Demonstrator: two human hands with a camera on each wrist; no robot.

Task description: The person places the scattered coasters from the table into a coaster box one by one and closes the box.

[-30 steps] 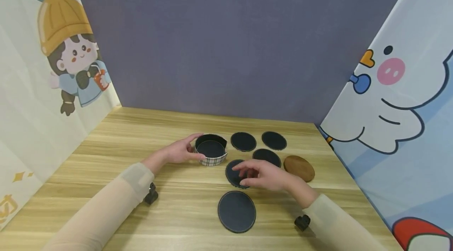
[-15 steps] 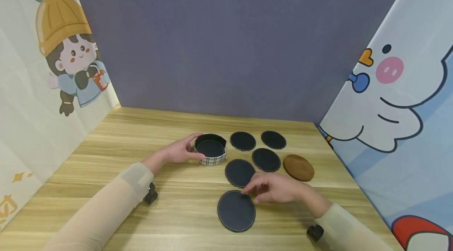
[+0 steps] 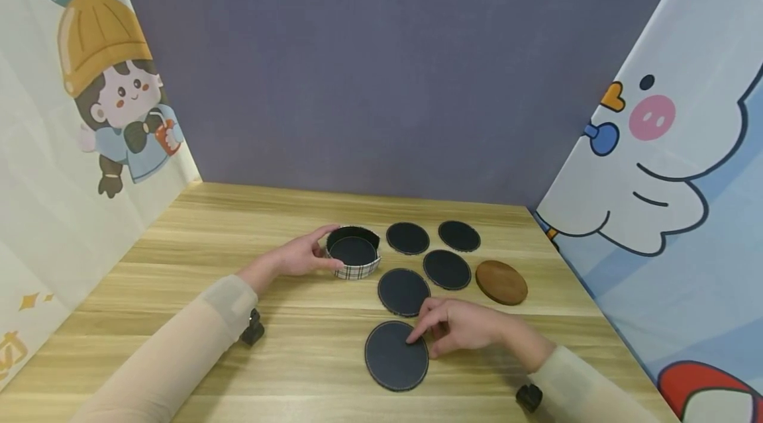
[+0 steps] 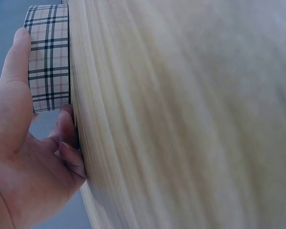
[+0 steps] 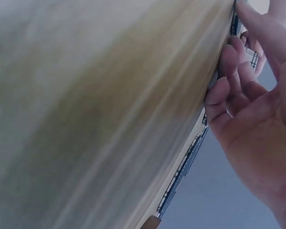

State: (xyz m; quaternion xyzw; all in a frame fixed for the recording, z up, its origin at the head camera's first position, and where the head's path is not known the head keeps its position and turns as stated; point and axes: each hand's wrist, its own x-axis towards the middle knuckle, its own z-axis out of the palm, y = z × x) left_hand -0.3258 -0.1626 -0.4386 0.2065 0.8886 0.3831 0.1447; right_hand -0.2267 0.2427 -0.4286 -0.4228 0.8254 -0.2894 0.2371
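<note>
In the head view my left hand point(image 3: 301, 256) grips a round plaid coaster holder point(image 3: 357, 271) by its left side, thumb along the front, another finger round the back. The holder has a black inside and a gap at its right; its checked wall point(image 4: 48, 57) shows in the left wrist view, with my thumb on it. My right hand point(image 3: 467, 327) is at the right edge of the nearest black round coaster point(image 3: 393, 360). Its index fingertip is over the coaster's top and the thumb is right at the rim. The coaster lies flat on the table.
Beyond it lie several more black coasters, such as one point(image 3: 403, 292) just behind and one point(image 3: 447, 269) farther right. A brown wooden disc point(image 3: 501, 282) sits to their right. The wood-grain table point(image 3: 286, 350) ends at a grey back wall point(image 3: 357, 79), with printed panels on both sides.
My right hand has come from over the second coaster toward me, down to the nearest one. My left hand stays on the holder, and the coasters lie where they were.
</note>
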